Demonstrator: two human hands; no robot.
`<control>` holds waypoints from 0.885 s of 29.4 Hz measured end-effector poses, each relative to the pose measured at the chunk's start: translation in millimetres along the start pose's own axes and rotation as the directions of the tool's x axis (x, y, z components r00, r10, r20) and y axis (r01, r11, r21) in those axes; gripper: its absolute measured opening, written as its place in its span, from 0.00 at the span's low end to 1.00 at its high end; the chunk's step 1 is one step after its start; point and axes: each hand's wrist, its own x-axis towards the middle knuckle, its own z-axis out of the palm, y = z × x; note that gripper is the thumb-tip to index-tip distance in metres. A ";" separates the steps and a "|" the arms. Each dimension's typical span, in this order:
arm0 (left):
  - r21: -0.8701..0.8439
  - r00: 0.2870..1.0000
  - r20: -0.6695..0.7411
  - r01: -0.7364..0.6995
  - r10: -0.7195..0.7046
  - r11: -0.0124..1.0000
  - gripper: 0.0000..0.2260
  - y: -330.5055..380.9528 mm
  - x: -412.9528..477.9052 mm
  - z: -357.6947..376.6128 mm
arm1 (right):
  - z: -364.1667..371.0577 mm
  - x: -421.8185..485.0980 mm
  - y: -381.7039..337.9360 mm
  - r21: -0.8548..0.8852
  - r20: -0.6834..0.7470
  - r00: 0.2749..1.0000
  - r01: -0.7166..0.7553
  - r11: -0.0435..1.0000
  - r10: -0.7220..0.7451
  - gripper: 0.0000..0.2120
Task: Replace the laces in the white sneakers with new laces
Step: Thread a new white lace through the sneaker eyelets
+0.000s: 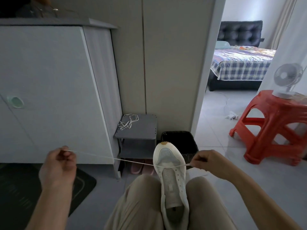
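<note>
White and limp, the thin flat shoelace stretches taut through the lowest eyelets of the light, soft white mesh sneaker wedged toe-away between beige-trousered knees, pinched by left hand and right hand; likely easiest to grip near its ends.

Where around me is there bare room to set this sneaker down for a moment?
Right half of the grey shelf top, beside the loose laces, is bare. So is the tiled floor between the black bin and the red stool. Crowded: the stool top holds a fan; slippers fill the floor under the shelf.
</note>
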 end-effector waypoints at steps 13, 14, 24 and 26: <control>0.715 0.677 0.685 -0.695 -0.270 0.073 0.18 -131.2 -67.6 -8.2 | 42.6 16.4 10.6 0.007 -0.059 0.998 -0.017 1.000 0.017 0.09; 0.683 0.624 0.682 -0.730 -0.381 0.026 0.16 -143.4 -74.9 -9.1 | 43.8 18.6 8.4 0.030 -0.053 0.999 -0.002 1.000 0.003 0.08; 0.529 0.563 0.702 -0.822 -0.435 -0.210 0.06 -118.3 -35.9 12.3 | 31.1 40.8 21.5 -0.196 -0.008 1.000 -0.009 0.981 0.007 0.07; 0.539 0.618 0.722 -0.785 -0.311 -0.306 0.06 -83.9 -8.4 17.6 | 28.5 43.7 31.3 -0.289 -0.052 0.999 -0.013 0.957 -0.002 0.06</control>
